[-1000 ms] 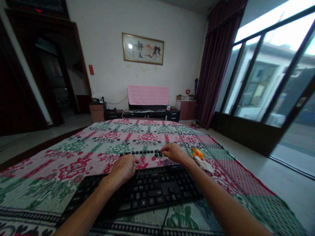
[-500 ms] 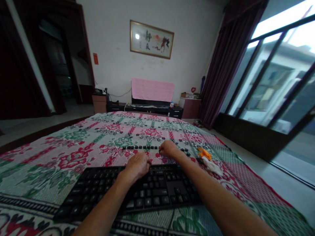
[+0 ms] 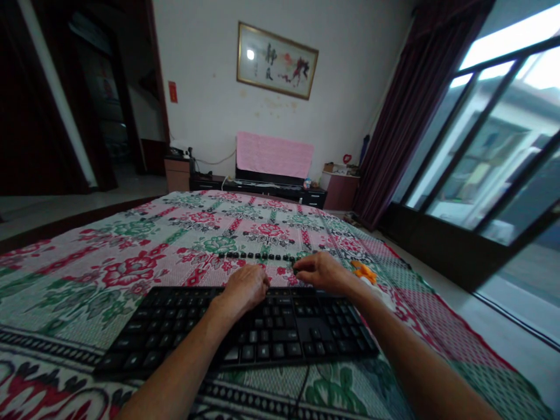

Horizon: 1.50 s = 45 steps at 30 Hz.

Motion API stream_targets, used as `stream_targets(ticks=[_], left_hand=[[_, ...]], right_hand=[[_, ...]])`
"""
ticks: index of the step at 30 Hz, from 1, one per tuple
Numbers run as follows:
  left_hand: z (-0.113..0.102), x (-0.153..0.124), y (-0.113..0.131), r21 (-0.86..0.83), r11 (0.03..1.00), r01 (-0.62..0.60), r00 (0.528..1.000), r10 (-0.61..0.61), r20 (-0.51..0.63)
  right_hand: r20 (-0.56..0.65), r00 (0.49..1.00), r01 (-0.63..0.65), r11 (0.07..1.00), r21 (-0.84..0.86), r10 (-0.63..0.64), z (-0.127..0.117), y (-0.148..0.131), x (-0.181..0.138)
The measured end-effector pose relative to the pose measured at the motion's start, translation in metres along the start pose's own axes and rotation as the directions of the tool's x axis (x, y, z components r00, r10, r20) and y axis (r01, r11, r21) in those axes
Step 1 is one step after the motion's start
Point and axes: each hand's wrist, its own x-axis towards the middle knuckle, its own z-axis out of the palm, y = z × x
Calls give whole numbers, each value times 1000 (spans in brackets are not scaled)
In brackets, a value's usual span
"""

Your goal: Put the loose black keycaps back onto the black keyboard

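Note:
A black keyboard (image 3: 184, 326) lies on a floral cloth (image 3: 131, 262) in front of me. Just beyond it, a row of loose black keycaps (image 3: 258, 255) is lined up on the cloth. My left hand (image 3: 244, 287) rests curled on the keyboard's far edge near its middle. My right hand (image 3: 321, 271) sits just past that edge, fingers pinched together on a small dark piece that looks like a keycap, close to the right end of the row.
An orange tool (image 3: 364, 271) and a white cloth lie right of my right hand. The keyboard's cable (image 3: 301, 388) runs toward me. Past the cloth stand a low TV cabinet (image 3: 271, 189) under a pink cover, a dark doorway at left and large windows at right.
My right hand has drawn back from the keycap row toward the keyboard's far edge. My left hand has shifted slightly right along the keyboard. The camera has tilted and moved closer.

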Motion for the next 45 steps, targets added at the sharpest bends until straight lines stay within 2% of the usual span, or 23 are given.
stream_targets(ticks=[2,6,12,17,21,31,33,38,45], left_hand=[[0,0,0,-11,1000,0,1000,0,-2],[-1,-1,1,-6,1000,-13,1000,13,-7],[0,-1,2,3,1000,-19,1000,19,-18],[1,0,2,19,999,-25,1000,26,-14],[1,0,1,34,999,-30,999,31,-9],[1,0,1,56,997,-56,998,56,-5],[1,0,1,42,997,-60,998,60,-8],[0,0,1,38,999,-32,999,31,6],[0,1,1,45,999,-29,1000,28,13]], right_hand=[[10,999,33,995,95,-34,-1,-2,-17],[2,997,72,992,106,-72,6,-2,-30],[14,995,94,993,74,-96,16,2,-25],[39,994,93,990,106,-98,11,0,-26],[115,987,92,978,185,-115,8,3,-28],[169,962,184,966,183,-215,6,12,-27],[147,969,174,970,172,-200,7,13,-26],[118,991,46,984,173,-67,6,15,-27],[168,984,32,984,175,-62,4,16,-29]])
